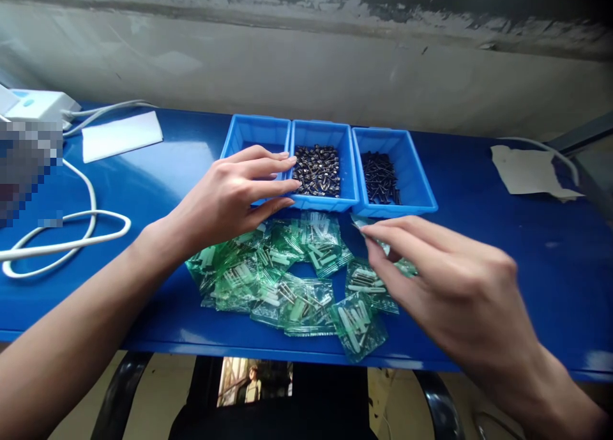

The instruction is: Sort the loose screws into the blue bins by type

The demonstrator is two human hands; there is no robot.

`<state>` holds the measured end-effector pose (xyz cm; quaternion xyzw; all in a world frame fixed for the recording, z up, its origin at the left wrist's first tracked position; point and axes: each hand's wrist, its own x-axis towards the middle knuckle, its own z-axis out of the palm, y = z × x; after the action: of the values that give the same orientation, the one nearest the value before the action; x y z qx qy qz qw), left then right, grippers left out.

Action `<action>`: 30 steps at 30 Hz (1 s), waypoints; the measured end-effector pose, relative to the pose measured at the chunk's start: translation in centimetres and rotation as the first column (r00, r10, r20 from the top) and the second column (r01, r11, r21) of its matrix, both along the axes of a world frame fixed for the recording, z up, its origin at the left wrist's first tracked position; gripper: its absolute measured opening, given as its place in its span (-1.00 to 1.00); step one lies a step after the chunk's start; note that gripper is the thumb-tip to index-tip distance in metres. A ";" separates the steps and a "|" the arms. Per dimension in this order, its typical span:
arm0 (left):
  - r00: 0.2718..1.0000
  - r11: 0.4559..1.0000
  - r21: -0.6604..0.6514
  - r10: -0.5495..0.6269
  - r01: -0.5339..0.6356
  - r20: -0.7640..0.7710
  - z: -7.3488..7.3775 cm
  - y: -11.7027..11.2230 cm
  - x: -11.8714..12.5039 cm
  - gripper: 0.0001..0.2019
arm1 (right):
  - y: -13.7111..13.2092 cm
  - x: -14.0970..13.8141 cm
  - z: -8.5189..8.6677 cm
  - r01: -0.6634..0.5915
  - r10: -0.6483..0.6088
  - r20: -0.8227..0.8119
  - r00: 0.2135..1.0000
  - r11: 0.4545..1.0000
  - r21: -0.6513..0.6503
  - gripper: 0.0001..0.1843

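Observation:
Several small green-tinted plastic bags with white and metal parts inside lie in a loose pile on the blue table. My left hand hovers over the pile's far left side, fingers stretched out and apart, reaching toward the left blue bin. My right hand reaches in from the right, its fingertips pinched on the corner of one bag near the right bin. Three blue bins stand side by side behind the pile.
The middle bin holds dark screws, and the right bin holds thinner dark screws. White cable, a white device and a white sheet lie at the left. Torn paper lies at the right. A phone screen glows below the table edge.

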<state>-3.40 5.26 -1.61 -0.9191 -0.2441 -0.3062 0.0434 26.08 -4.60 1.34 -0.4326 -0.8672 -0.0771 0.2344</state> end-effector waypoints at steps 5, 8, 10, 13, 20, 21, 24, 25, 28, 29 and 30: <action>1.000 1.000 0.002 0.006 -0.006 -0.002 0.0 0.0 0.0 -0.77 | 1.6 1.2 2.0 0.146 -0.140 -0.159 0.977 0.989 0.031 -0.92; 1.000 1.000 0.006 0.004 -0.004 0.000 -0.1 0.0 0.0 -0.77 | 3.7 1.6 2.3 0.195 -0.168 -0.171 0.971 0.969 0.152 -0.85; 1.000 1.000 0.006 0.003 -0.003 0.001 -0.1 0.1 0.1 -0.77 | 5.3 1.1 2.2 0.098 -0.075 -0.162 0.984 0.985 0.143 -0.82; 1.000 1.000 0.002 0.000 -0.001 0.009 0.0 0.0 0.1 -0.76 | 7.9 -0.6 1.6 -0.048 0.048 0.015 0.999 0.999 -0.014 -0.79; 1.000 1.000 0.009 0.006 -0.006 0.004 0.0 0.1 -0.1 -0.76 | 13.4 -4.3 0.2 0.125 -0.076 0.302 0.950 0.981 -0.148 -0.87; 1.000 1.000 0.011 0.009 -0.009 0.002 0.0 0.1 -0.1 -0.76 | 13.8 -4.4 0.0 0.117 -0.064 0.302 0.951 0.980 -0.160 -0.86; 1.000 1.000 0.015 0.016 -0.015 -0.002 0.0 0.0 -0.1 -0.76 | 14.1 -4.3 -0.3 0.093 -0.044 0.284 0.958 0.983 -0.161 -0.85; 1.000 1.000 0.016 0.017 -0.017 -0.002 -0.1 0.0 -0.1 -0.77 | 13.9 -4.2 -0.2 0.095 -0.050 0.271 0.961 0.983 -0.158 -0.84; 1.000 1.000 0.013 0.021 -0.021 0.001 -0.2 -0.1 -0.1 -0.77 | 13.1 -3.6 1.0 0.111 -0.085 0.170 0.982 0.983 -0.147 -0.84; 1.000 1.000 0.010 0.023 -0.023 0.001 -0.3 0.0 -0.2 -0.77 | 12.8 -3.2 1.7 0.122 -0.107 0.114 0.988 0.984 -0.132 -0.84; 1.000 1.000 0.004 0.024 -0.024 -0.003 -0.3 0.0 -0.2 -0.77 | 12.6 -2.7 2.4 0.137 -0.132 0.053 0.990 0.984 -0.110 -0.86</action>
<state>-3.60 5.29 -1.87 -0.9165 -0.2543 -0.3048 0.0493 23.43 7.96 3.75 -0.5010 -0.8441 -0.0533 0.1837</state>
